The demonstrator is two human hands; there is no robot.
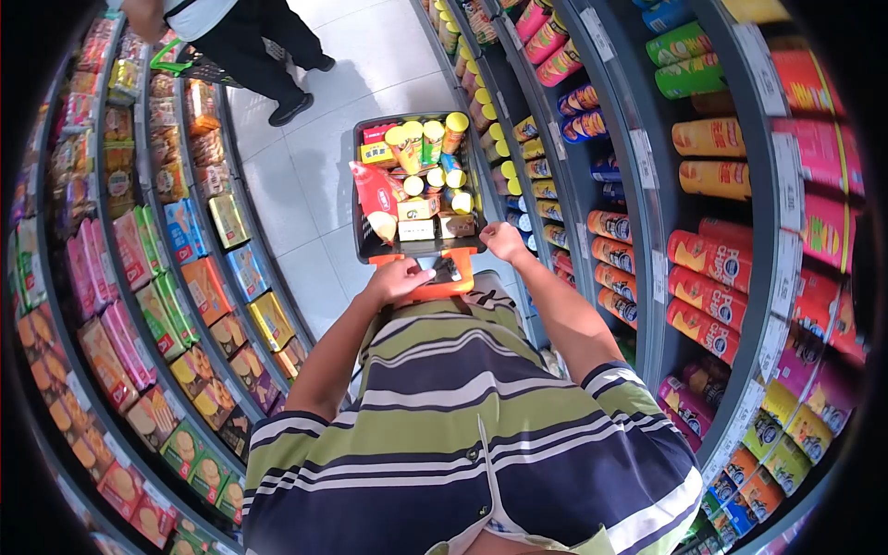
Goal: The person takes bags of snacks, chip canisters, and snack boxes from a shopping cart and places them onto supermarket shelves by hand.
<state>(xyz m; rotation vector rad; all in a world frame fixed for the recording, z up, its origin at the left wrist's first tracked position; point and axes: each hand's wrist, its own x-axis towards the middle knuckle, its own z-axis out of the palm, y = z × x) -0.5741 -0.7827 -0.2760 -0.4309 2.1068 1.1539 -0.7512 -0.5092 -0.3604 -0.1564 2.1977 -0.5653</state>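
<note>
A dark shopping cart [363, 222] with an orange handle [427, 290] stands in front of my body. Inside lie several yellow-lidded cans, small boxes and a red bag [376, 191]. My left hand [400, 278] rests on the left part of the handle, its fingers curled over it and the thumb pointing right. At the cart's near right corner is my right hand [501, 241], its fingers folded in; whether it grips the rim or nothing cannot be made out.
Shelves of packaged snacks [185, 231] line the left side. On the right, shelves hold chip cans [708, 296] close to the cart. Ahead on the left, a person in black trousers [242, 55] stands on the tiled floor [301, 190] beside a green-handled basket [171, 61].
</note>
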